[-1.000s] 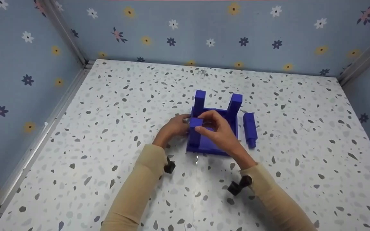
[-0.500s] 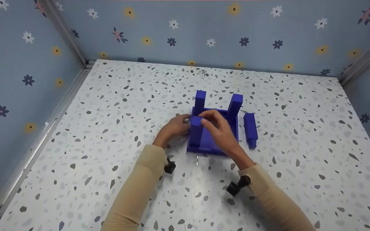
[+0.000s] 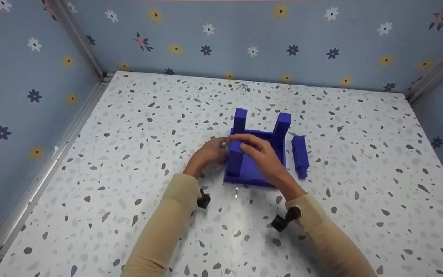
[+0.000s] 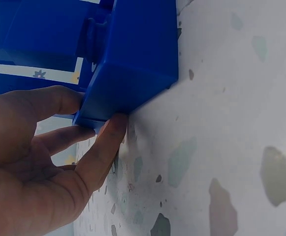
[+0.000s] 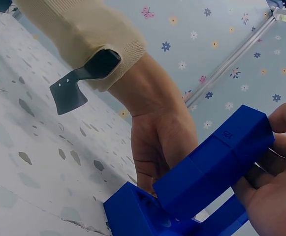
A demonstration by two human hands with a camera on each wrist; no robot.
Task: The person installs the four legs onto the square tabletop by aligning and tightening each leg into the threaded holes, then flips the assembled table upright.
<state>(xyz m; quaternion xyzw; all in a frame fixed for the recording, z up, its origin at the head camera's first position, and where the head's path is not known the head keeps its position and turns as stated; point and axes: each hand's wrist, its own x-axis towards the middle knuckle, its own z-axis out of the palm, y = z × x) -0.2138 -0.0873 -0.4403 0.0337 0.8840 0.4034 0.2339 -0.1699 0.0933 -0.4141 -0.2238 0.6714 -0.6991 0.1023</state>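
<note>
A square blue tabletop (image 3: pixel 258 183) of a small table lies upside down, its raised rim facing up. My left hand (image 3: pixel 210 150) holds its left rim; in the left wrist view the thumb and fingers pinch one wall of the tabletop (image 4: pixel 138 54). At the near left corner a blue table leg (image 3: pixel 235 163) stands upright. My right hand (image 3: pixel 265 156) grips this leg near its top, as the right wrist view of the leg (image 5: pixel 211 160) also shows. Its fingers there are partly hidden behind it.
Two more blue legs stand at the far corners, the far left leg (image 3: pixel 240 120) and the far right leg (image 3: pixel 282 127). A loose blue leg (image 3: pixel 300 154) with a narrower peg end lies on the speckled table just right of the tabletop. Flowered walls (image 3: pixel 229 38) enclose the table.
My right hand's fingers have shifted round the top of the near left leg: the index finger now reaches further left, the thumb sits slightly higher. My left hand stays in place.
</note>
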